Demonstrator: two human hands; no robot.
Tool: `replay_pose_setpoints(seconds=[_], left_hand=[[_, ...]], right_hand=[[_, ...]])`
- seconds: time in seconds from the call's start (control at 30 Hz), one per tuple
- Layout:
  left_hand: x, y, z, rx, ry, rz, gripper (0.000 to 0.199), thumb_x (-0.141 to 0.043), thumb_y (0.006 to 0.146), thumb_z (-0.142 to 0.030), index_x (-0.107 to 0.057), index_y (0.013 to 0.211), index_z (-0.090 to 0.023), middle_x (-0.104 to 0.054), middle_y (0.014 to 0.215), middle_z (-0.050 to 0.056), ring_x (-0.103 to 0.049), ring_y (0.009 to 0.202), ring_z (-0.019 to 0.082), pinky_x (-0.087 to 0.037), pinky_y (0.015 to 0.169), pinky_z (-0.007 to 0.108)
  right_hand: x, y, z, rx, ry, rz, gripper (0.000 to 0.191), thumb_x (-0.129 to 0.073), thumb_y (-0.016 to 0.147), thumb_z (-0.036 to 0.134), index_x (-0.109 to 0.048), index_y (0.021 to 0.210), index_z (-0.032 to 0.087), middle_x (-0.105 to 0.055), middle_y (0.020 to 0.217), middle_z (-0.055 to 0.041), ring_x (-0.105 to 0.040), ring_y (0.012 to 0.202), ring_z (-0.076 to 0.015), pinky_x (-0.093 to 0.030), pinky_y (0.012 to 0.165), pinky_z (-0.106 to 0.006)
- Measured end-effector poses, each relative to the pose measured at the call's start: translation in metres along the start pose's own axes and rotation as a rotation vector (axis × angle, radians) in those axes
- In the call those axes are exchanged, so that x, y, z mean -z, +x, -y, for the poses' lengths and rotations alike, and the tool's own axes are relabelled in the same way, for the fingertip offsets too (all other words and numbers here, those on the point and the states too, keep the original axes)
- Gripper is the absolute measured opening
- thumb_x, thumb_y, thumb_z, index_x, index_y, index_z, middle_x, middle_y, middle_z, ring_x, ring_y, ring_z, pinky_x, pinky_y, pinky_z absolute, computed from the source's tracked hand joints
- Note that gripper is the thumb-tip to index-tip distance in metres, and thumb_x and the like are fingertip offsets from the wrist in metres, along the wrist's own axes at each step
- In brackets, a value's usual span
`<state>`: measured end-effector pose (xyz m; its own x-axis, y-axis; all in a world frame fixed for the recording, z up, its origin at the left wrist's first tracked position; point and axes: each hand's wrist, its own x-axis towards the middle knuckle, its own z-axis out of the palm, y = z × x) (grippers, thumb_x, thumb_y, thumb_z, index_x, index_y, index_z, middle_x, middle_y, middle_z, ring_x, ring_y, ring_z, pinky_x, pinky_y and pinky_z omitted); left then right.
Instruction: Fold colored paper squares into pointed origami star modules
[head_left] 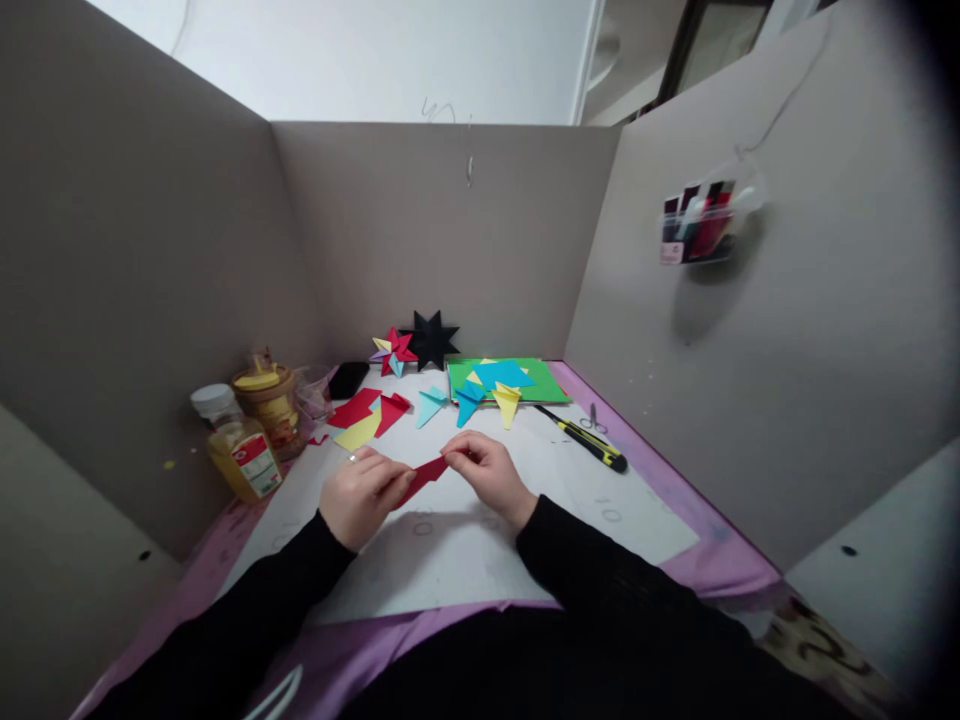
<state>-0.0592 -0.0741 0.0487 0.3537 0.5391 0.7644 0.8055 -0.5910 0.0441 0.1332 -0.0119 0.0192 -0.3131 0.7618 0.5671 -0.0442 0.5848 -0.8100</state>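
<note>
A folded piece of red paper is held up between my two hands over the white board. My left hand pinches its left end between thumb and fingers. At its upper right end, the fingertips of my right hand are closed on the paper. Just beyond lie folded paper pieces: a red one, a light blue one, a blue one and a yellow one. Flat red paper and yellow paper lie to the left.
A black-and-yellow utility knife and small scissors lie at right. Green sheets topped with blue paper stand behind. A glue bottle, a jar, and a black phone are left. Paper stars lean on the back panel.
</note>
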Motion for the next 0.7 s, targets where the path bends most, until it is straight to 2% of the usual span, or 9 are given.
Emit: replay_pose_setpoints(seconds=[0.2, 0.27, 0.33, 0.37, 0.43, 0.47, 0.53, 0.6, 0.7], left_hand=[[0.004, 0.001, 0.016, 0.086, -0.050, -0.013, 0.014, -0.053, 0.084, -0.022, -0.062, 0.074, -0.018, -0.065, 0.069, 0.002, -0.057, 0.066, 0.015, -0.043, 0.066, 0.029], [0.003, 0.000, 0.020, 0.185, -0.092, -0.035, 0.014, -0.051, 0.085, -0.023, -0.060, 0.075, -0.018, -0.063, 0.071, 0.003, -0.057, 0.068, 0.015, -0.043, 0.066, 0.029], [-0.001, -0.003, 0.021, 0.311, -0.166, -0.102, 0.011, -0.054, 0.082, -0.027, -0.058, 0.087, -0.017, -0.062, 0.080, 0.004, -0.057, 0.072, 0.016, -0.043, 0.064, 0.028], [-0.005, -0.005, 0.022, 0.370, -0.221, -0.138, 0.021, -0.057, 0.079, -0.030, -0.056, 0.097, -0.017, -0.062, 0.089, 0.006, -0.058, 0.076, 0.017, -0.044, 0.064, 0.029], [-0.015, -0.010, 0.023, 0.469, -0.365, -0.159, 0.054, -0.065, 0.071, -0.035, -0.044, 0.117, -0.017, -0.057, 0.109, 0.012, -0.058, 0.089, 0.020, -0.046, 0.068, 0.031], [-0.021, -0.013, 0.023, 0.515, -0.447, -0.133, 0.065, -0.067, 0.068, -0.037, -0.039, 0.123, -0.017, -0.055, 0.115, 0.013, -0.058, 0.093, 0.022, -0.047, 0.071, 0.033], [-0.033, -0.019, 0.024, 0.617, -0.569, -0.004, 0.070, -0.069, 0.066, -0.038, -0.038, 0.126, -0.017, -0.056, 0.115, 0.015, -0.059, 0.097, 0.024, -0.047, 0.074, 0.036], [-0.041, -0.023, 0.023, 0.683, -0.645, 0.105, 0.068, -0.069, 0.067, -0.038, -0.043, 0.127, -0.018, -0.059, 0.115, 0.014, -0.059, 0.100, 0.025, -0.047, 0.076, 0.038], [-0.046, -0.024, 0.019, 0.726, -0.760, 0.118, 0.050, -0.066, 0.070, -0.041, -0.059, 0.113, -0.018, -0.063, 0.110, 0.011, -0.059, 0.099, 0.026, -0.047, 0.076, 0.036]], right_hand=[[0.018, 0.010, -0.009, -0.125, 0.153, -0.119, 0.016, -0.063, 0.075, 0.033, -0.064, 0.071, 0.017, -0.062, 0.075, -0.0032, -0.054, 0.071, -0.0155, -0.044, 0.066, -0.028], [0.021, 0.013, -0.011, -0.162, 0.211, -0.175, 0.017, -0.064, 0.072, 0.033, -0.063, 0.069, 0.017, -0.059, 0.068, -0.0010, -0.052, 0.065, -0.0134, -0.042, 0.061, -0.026], [0.023, 0.016, -0.013, -0.216, 0.282, -0.231, 0.018, -0.067, 0.069, 0.033, -0.061, 0.068, 0.016, -0.054, 0.059, 0.0024, -0.046, 0.055, -0.0100, -0.038, 0.053, -0.024], [0.023, 0.017, -0.014, -0.255, 0.340, -0.258, 0.018, -0.068, 0.068, 0.033, -0.060, 0.068, 0.016, -0.050, 0.055, 0.0040, -0.043, 0.050, -0.0084, -0.036, 0.049, -0.022], [0.021, 0.019, -0.017, -0.372, 0.524, -0.321, 0.020, -0.071, 0.064, 0.032, -0.058, 0.069, 0.017, -0.047, 0.052, 0.0061, -0.039, 0.045, -0.0065, -0.032, 0.042, -0.020], [0.019, 0.019, -0.018, -0.439, 0.633, -0.358, 0.022, -0.073, 0.062, 0.031, -0.056, 0.070, 0.018, -0.048, 0.052, 0.0063, -0.041, 0.045, -0.0064, -0.032, 0.041, -0.019], [0.012, 0.017, -0.019, -0.553, 0.824, -0.404, 0.028, -0.076, 0.057, 0.027, -0.054, 0.073, 0.020, -0.054, 0.058, 0.0052, -0.050, 0.050, -0.0076, -0.038, 0.043, -0.018], [0.002, 0.012, -0.018, -0.603, 0.916, -0.344, 0.033, -0.079, 0.054, 0.023, -0.052, 0.074, 0.020, -0.060, 0.067, 0.0035, -0.059, 0.060, -0.0092, -0.045, 0.051, -0.019], [-0.015, 0.001, -0.016, -0.604, 0.891, -0.093, 0.034, -0.079, 0.057, 0.022, -0.049, 0.072, 0.018, -0.064, 0.072, 0.0007, -0.064, 0.071, -0.0114, -0.049, 0.061, -0.019]])
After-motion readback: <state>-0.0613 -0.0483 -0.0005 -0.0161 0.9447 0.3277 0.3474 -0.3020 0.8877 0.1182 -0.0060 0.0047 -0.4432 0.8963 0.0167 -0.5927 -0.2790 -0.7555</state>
